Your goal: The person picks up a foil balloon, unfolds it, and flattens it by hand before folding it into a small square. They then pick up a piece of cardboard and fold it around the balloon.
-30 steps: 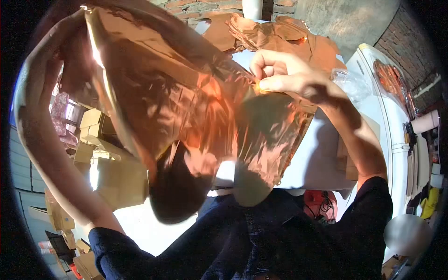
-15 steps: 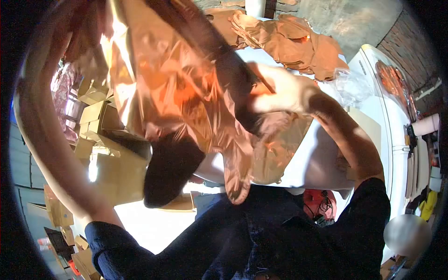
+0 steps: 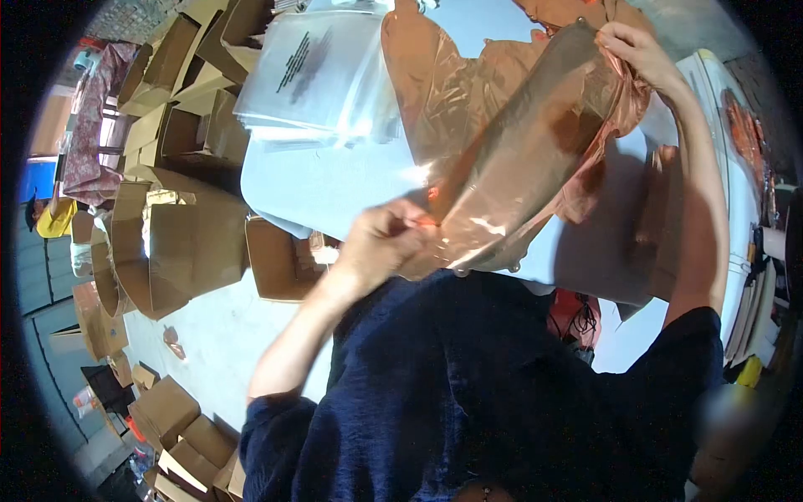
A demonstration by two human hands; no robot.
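A shiny, translucent copper-coloured film piece (image 3: 527, 151) is stretched slantwise over the pale table. My left hand (image 3: 383, 244) pinches its lower left end, near a small orange spot. At the upper right my right hand (image 3: 640, 54) grips the opposite end, where the film bunches up. Behind it, more copper film (image 3: 435, 92) lies on the table, partly covered by the held piece. A stack of clear plastic bags (image 3: 318, 79) with dark printing lies left of the film.
The pale table (image 3: 309, 184) has its near edge against my body. Open cardboard boxes (image 3: 196, 243) stand at the left, with more boxes (image 3: 180, 418) lower down. A white appliance-like unit (image 3: 719, 167) is on the right. Part of a person in yellow (image 3: 57, 219) shows at far left.
The film has come down from high in front of me and is now stretched over the table. My left hand has come into view at its lower end; my right hand has moved up and right.
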